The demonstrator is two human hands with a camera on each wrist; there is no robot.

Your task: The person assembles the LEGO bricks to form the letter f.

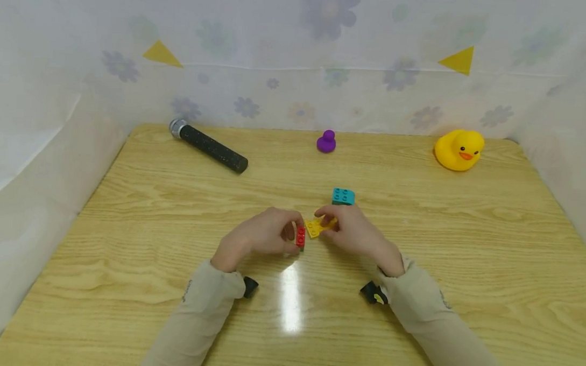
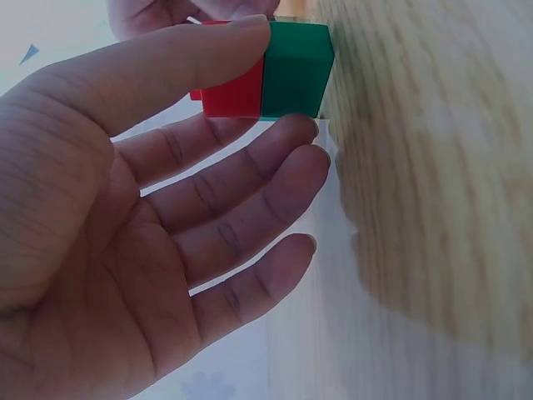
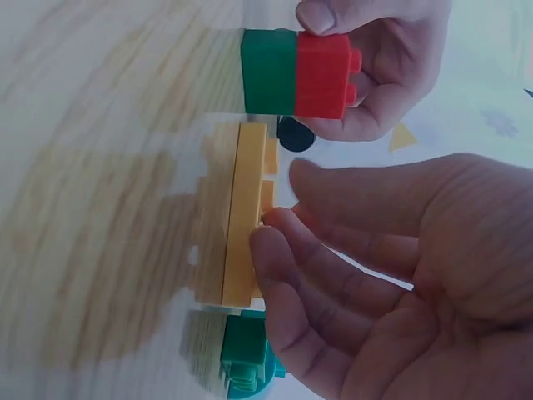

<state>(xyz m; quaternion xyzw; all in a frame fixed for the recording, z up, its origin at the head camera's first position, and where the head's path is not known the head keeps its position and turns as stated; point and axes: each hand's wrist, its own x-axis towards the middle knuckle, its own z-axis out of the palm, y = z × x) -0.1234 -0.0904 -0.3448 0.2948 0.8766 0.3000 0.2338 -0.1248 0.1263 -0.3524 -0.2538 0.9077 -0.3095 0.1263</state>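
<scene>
My left hand pinches a red brick joined to a green brick, thumb on one side and fingers on the other. The pair stands upright on the table, red on top. Just right of it lies a flat yellow brick, studs up. My right hand is over the yellow brick, covering part of it in the head view. In the right wrist view its fingertips are right at the studded side, while the thumb stays apart. A teal brick sits just beyond the right hand.
A black microphone with a silver head lies at the back left. A small purple toy stands at the back middle, and a yellow rubber duck at the back right. Behind the wooden table hangs a flowered white curtain.
</scene>
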